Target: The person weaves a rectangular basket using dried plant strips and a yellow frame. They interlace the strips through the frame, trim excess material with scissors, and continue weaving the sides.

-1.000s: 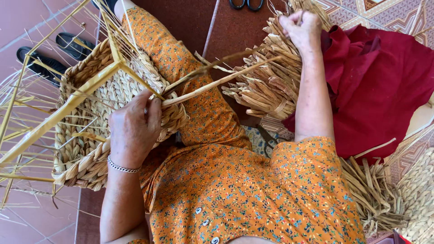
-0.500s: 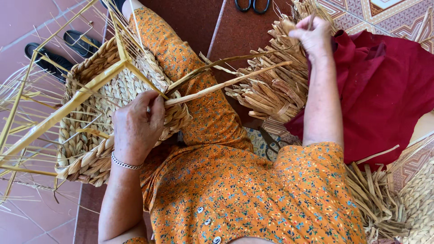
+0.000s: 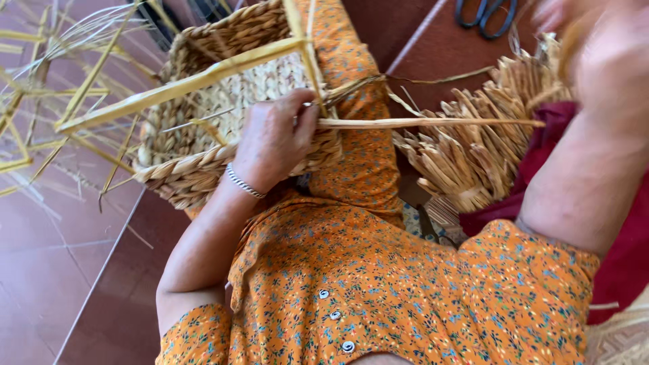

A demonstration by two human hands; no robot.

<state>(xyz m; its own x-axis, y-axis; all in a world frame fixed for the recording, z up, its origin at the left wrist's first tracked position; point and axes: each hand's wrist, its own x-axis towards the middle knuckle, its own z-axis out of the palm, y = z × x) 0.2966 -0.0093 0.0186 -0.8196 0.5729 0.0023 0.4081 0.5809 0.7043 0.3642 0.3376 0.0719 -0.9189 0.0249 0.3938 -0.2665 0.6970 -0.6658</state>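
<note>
The half-woven basket (image 3: 223, 128) sits in the upper left of the frame, resting on the person's lap, its braided rim running down to the centre left. Its pale frame rods (image 3: 176, 88) cross over the top and run off the upper and left edges, with loose thin stalks fanning out over the reddish tiled floor (image 3: 61, 270), which lies open along the lower left. To the right of the basket a dark brown mat (image 3: 439, 47) shows between the orange knee and a bundle of dried straw (image 3: 473, 149).

A pair of scissors (image 3: 487, 13) at the top edge is cut off, only the handle loops showing. The right hand (image 3: 602, 61) in the upper right corner is blurred and partly out of frame; I cannot tell whether it is gripping anything. A red cloth (image 3: 622, 263) at the right edge is mostly hidden behind that forearm.

The left hand (image 3: 274, 138) lies on the basket's near wall, fingers curled and pinching a long flat strand (image 3: 433, 123) against the rim. That strand stretches rightward from the hand, across the knee and over the straw bundle, toward the blurred right hand, though its end is hard to make out.
</note>
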